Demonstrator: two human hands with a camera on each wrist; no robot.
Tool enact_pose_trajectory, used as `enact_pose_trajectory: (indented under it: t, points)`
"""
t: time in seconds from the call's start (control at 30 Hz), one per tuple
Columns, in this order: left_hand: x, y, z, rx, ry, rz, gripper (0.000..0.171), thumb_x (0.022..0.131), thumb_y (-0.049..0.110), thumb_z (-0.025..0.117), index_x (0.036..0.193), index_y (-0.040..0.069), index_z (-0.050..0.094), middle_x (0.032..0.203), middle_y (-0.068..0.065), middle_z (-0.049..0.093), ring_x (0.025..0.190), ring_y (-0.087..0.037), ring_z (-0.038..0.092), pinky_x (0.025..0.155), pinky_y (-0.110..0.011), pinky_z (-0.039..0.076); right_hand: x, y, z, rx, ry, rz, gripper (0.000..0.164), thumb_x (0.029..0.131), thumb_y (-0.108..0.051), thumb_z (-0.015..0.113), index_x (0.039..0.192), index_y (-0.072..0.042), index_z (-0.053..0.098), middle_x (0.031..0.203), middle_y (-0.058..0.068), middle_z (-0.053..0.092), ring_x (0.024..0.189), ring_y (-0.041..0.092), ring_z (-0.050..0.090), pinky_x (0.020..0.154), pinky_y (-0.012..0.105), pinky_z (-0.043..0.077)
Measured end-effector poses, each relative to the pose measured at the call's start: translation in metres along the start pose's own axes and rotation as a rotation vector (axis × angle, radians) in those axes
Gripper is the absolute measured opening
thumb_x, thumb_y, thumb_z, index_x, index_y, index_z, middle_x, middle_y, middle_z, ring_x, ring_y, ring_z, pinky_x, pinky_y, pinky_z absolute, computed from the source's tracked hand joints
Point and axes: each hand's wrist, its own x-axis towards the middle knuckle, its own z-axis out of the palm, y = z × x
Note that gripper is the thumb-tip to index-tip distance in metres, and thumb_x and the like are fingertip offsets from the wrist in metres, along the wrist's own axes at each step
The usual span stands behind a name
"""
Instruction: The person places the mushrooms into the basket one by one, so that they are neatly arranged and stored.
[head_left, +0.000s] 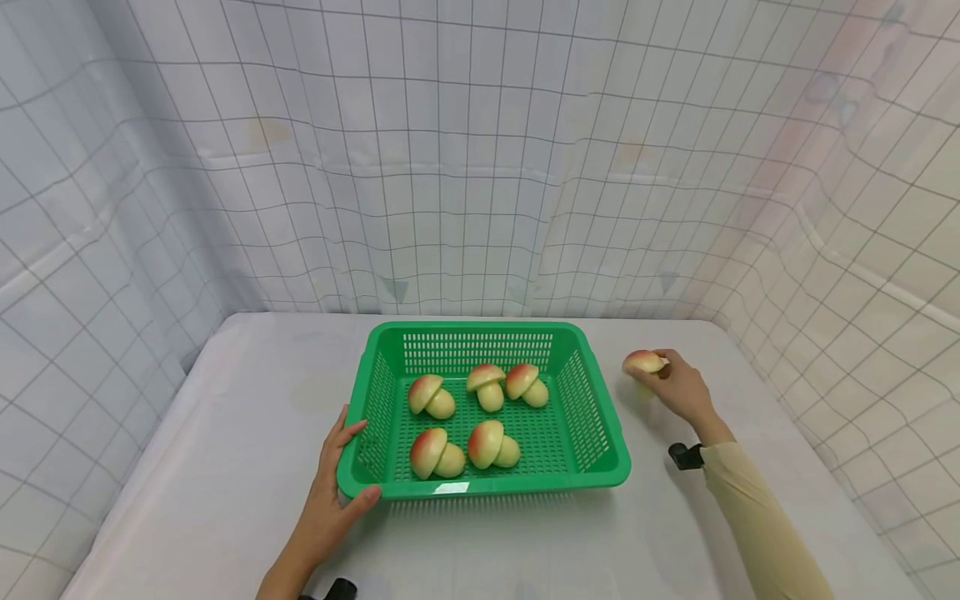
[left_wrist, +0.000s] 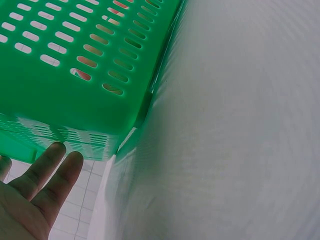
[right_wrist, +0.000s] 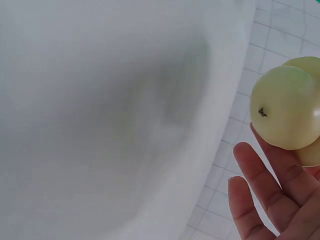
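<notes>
A toy mushroom [head_left: 642, 362] with a red-and-yellow cap is pinched in my right hand [head_left: 681, 390], off the right side of the green basket [head_left: 491, 490]. The right wrist view shows the rounded end of its pale stem [right_wrist: 285, 107], marked by a small dark spot, with two fingers spread below. My left hand [head_left: 330, 492] touches the basket's near left corner, thumb on the front rim and fingers at the left rim. In the left wrist view, two straight fingers [left_wrist: 52, 180] extend by the basket wall. Several similar mushrooms [head_left: 487, 442] lie inside the basket in two rows.
The basket stands on a white-covered table [head_left: 225, 442]. Grid-patterned white curtains [head_left: 465, 183] hang behind the table and along both sides. A dark wrist device [head_left: 686, 456] sits by the right sleeve [head_left: 757, 517].
</notes>
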Motion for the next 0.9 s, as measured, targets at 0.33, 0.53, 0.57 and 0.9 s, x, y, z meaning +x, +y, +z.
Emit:
enact_pose_trajectory:
  t: [0.33, 0.53, 0.57, 0.9]
  points:
    - [0.0, 0.0, 0.0, 0.014, 0.001, -0.001, 0.077, 0.081, 0.007, 0.065, 0.148, 0.019, 0.028, 0.158, 0.0, 0.003, 0.141, -0.016, 0.007, 0.097, -0.015, 0.018, -0.005, -0.021, -0.013, 0.102, 0.123, -0.058, 0.068, 0.087, -0.054, 0.059, 0.129, -0.002, 0.047, 0.1, 0.022, 0.066, 0.09, 0.032, 0.061, 0.065, 0.037, 0.043]
    - [0.001, -0.001, 0.0, 0.012, 0.002, 0.002, 0.077, 0.081, 0.007, 0.066, 0.148, 0.018, 0.029, 0.158, 0.0, 0.003, 0.141, -0.017, 0.007, 0.097, -0.014, 0.019, -0.009, -0.037, -0.019, 0.114, 0.148, -0.101, 0.063, 0.088, -0.051, 0.06, 0.128, -0.004, 0.049, 0.102, 0.021, 0.066, 0.092, 0.032, 0.06, 0.064, 0.037, 0.041]
    - [0.001, -0.001, -0.001, 0.011, 0.002, 0.003, 0.077, 0.081, 0.007, 0.066, 0.148, 0.018, 0.029, 0.158, -0.001, 0.003, 0.141, -0.017, 0.007, 0.097, -0.014, 0.019, -0.01, -0.04, -0.019, 0.117, 0.147, -0.111, 0.063, 0.088, -0.051, 0.06, 0.129, -0.005, 0.049, 0.102, 0.02, 0.067, 0.091, 0.031, 0.06, 0.064, 0.038, 0.042]
    - [0.0, -0.001, 0.0, 0.011, 0.008, -0.006, 0.076, 0.081, 0.008, 0.065, 0.147, 0.019, 0.029, 0.158, 0.0, 0.003, 0.141, -0.017, 0.007, 0.097, -0.013, 0.019, -0.012, -0.077, -0.025, 0.131, 0.021, -0.202, 0.061, 0.084, -0.049, 0.066, 0.128, -0.012, 0.048, 0.09, 0.01, 0.066, 0.08, 0.025, 0.056, 0.063, 0.038, 0.041]
